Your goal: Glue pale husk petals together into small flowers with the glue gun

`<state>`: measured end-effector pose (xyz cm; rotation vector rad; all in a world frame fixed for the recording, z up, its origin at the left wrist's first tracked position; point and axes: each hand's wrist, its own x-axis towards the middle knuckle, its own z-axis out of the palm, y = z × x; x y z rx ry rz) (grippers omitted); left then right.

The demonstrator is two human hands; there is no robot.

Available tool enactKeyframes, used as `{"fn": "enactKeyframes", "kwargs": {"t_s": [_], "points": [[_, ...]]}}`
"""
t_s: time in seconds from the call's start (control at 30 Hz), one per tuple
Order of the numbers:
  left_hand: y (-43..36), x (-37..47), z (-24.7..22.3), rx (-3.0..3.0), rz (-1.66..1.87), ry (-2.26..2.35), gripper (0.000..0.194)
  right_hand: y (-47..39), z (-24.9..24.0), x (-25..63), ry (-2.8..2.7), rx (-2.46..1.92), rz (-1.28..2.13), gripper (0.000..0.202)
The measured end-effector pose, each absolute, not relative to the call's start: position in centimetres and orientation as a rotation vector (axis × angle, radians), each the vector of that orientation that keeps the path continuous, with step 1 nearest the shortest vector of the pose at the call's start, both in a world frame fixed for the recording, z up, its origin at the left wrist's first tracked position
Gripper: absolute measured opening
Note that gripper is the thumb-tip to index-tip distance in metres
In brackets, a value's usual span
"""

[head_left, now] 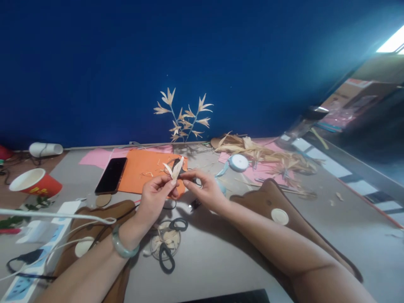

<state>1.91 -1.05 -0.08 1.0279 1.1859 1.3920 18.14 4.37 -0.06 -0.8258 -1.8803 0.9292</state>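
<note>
Between the thumb and fingers of my left hand [154, 195] is a small flower of pale dried husk [174, 169], its pointed petals facing up. My right hand [208, 191] comes in from the right, thumb and forefinger pinched close to the flower's base; what lies between those fingertips is too small to make out. Below the hands, black-handled scissors [167, 257] lie across a round dish of pale cut pieces [175, 243]. Behind, branches with several husk flowers [186, 122] stand upright against the blue panel.
An orange sheet [134, 168] with scraps and a black phone [111, 174] lie behind left. At right are a ribbon roll [239, 162], dried husks [252, 147] and a brown pad [265, 202]. A red cup [47, 185], cables and a power strip [23, 286] occupy the left.
</note>
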Motion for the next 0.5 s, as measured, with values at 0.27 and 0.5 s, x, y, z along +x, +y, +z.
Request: {"fn": "enactKeyframes", "kwargs": {"t_s": [0.27,0.5], "points": [[-1.3,2.8,0.6,1.035,1.316,1.24,0.026,3.7,0.9,18.1,-1.623,-0.905,1.267,0.012],[-1.6,3.0,0.3,1.018,1.288,1.268,0.029,3.7,0.9,18.2,-1.633,-0.885,1.313,0.017]]}}
